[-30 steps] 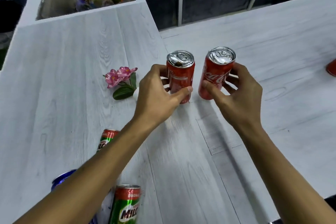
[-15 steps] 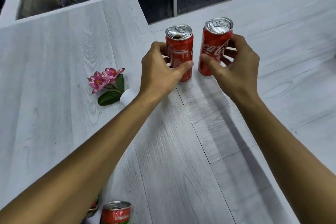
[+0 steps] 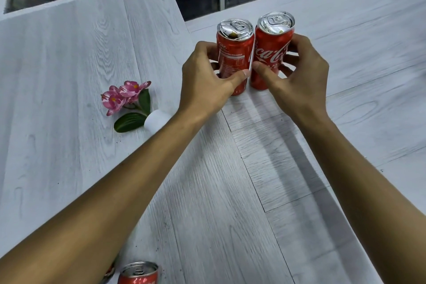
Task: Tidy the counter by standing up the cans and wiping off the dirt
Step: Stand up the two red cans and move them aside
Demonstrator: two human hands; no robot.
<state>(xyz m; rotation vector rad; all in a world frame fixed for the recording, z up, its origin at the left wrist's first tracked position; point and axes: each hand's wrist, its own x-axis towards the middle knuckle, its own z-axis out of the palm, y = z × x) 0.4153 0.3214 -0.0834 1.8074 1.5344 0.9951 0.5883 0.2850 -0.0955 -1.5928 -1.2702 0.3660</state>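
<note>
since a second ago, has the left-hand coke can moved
Yes, the left-hand Coca-Cola can slid right, away from the pink flower, nearly against the other Coca-Cola can.

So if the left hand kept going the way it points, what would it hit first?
The left hand already grips the left red can, so that comes first. Pushed on, the can would probably meet the right red can close beside it, in the right hand.

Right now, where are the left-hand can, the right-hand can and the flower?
left-hand can (image 3: 231, 57): head view, on its red label side.
right-hand can (image 3: 270, 53): head view, on the white lettering.
flower (image 3: 130, 89): head view, on a pink petal.
</note>
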